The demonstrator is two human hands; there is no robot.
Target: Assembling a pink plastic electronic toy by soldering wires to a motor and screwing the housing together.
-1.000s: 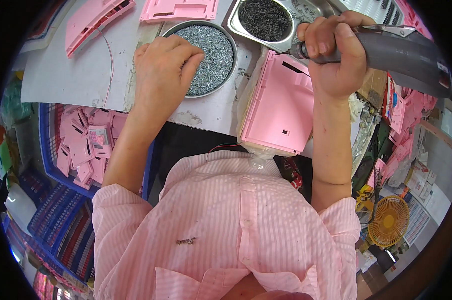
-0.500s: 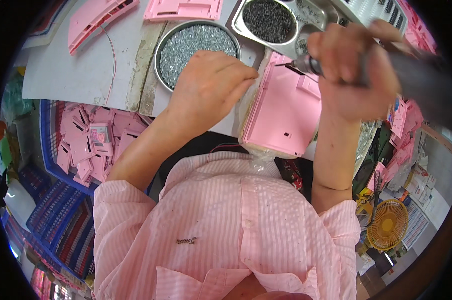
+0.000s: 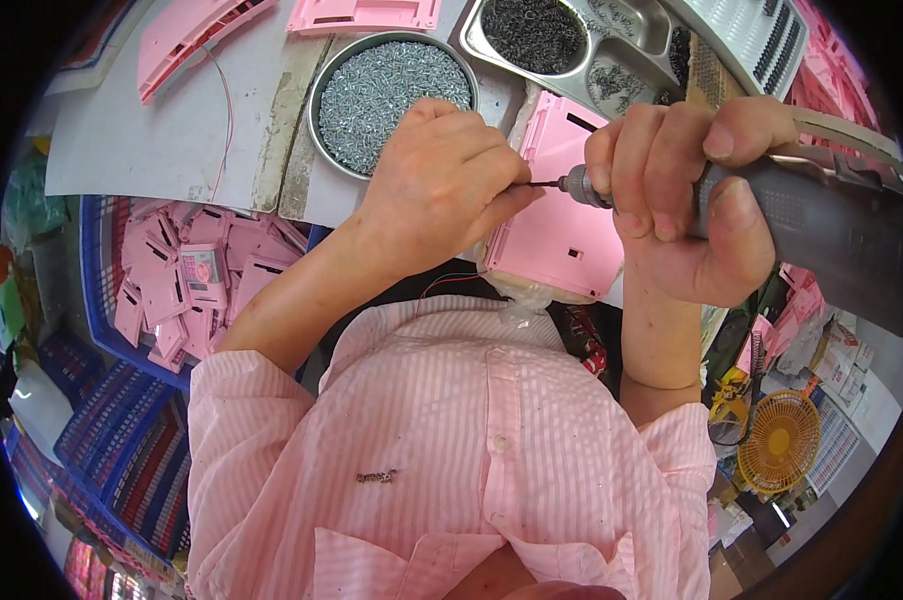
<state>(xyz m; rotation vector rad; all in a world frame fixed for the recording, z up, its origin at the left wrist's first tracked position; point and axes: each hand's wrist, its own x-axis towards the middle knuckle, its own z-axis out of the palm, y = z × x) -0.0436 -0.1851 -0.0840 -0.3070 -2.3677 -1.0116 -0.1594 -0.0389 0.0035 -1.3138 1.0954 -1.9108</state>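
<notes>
Right hand [image 3: 668, 172], wrapped round the driver [image 3: 821, 215], points its bit [image 3: 545, 184] leftward at the left hand's [image 3: 436, 185] pinched fingertips [image 3: 519, 200], contents hidden, with the panel [image 3: 536, 245] below both, long axis crosswise to the bit.

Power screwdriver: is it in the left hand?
No, the right hand grips the dark grey power screwdriver, while the left hand has its closed fingertips at the bit's tip.

A worn seam [image 3: 289, 140] runs back from the near edge of the white desk [image 3: 111, 160]. Left of it lie a pink panel [image 3: 186, 38] and a thin wire [image 3: 229, 115] reaching that edge; right, a bowl [image 3: 313, 112], then a steel tray [image 3: 579, 72]. Another panel [image 3: 366, 14] lies beyond the bowl.
</notes>
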